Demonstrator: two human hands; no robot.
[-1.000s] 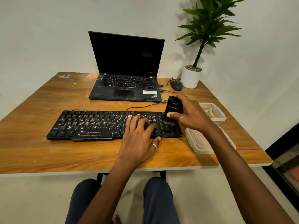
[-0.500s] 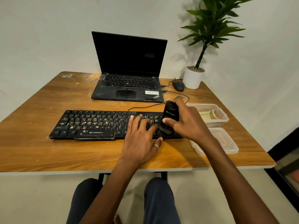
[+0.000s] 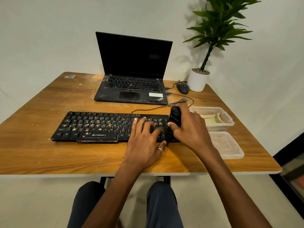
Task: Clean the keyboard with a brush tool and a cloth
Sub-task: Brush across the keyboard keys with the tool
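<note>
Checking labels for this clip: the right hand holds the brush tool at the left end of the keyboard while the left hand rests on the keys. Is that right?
One detail is wrong. In the head view, the right hand holds the brush tool at the right end of the keyboard, not the left end. The left hand does rest on the keys.

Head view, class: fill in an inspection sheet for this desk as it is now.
Surface: wooden table, stray crumbs, marks at back left.
Job's things: keyboard, crumbs on left and middle keys; brush tool at its right end; yellowish cloth in open tub.
Clutter: laptop, mouse, clear lid.
Grips: left grip rests on keys; right grip holds brush tool.
Cables: keyboard cable loops toward laptop.
Surroundings: potted plant, pale wall.
</note>
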